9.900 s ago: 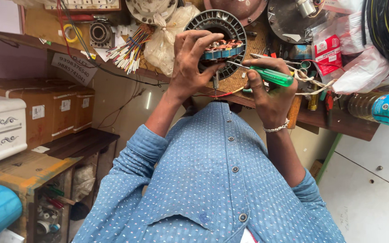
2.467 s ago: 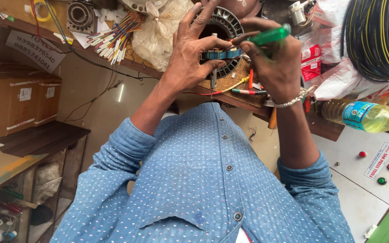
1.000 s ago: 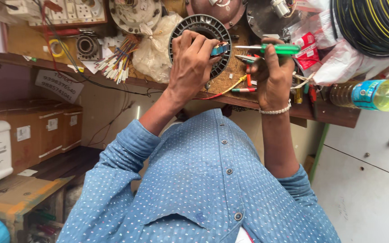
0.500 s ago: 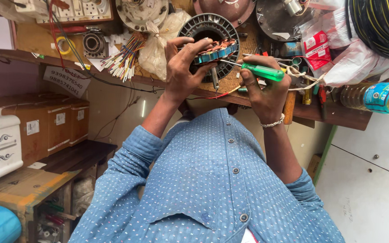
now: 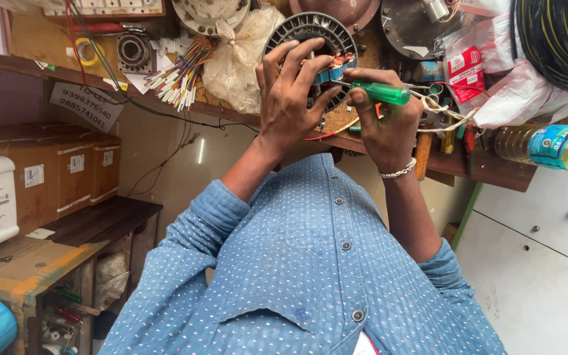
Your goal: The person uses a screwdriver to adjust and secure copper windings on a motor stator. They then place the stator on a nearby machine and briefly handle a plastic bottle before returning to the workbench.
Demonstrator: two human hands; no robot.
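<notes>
The stator, a round grey finned ring with copper windings and blue sleeves at its core, stands on edge on the workbench, near the middle of the bench top. The left hand covers the stator's near face, fingers spread and pressed against ring and windings, holding it in place. The right hand is just right of the stator, closed around a green screwdriver. The screwdriver lies roughly level, its tip pointing left into the windings under the left fingers; the contact point is hidden. A chain bracelet sits on the right wrist.

Red and yellow wires run out below the stator between the two hands. Left of the stator lie a knotted clear bag and a bundle of coloured wires. Right of the stator are red-and-white packets, a coil of black cable, and a bottle lying on its side at the bench edge.
</notes>
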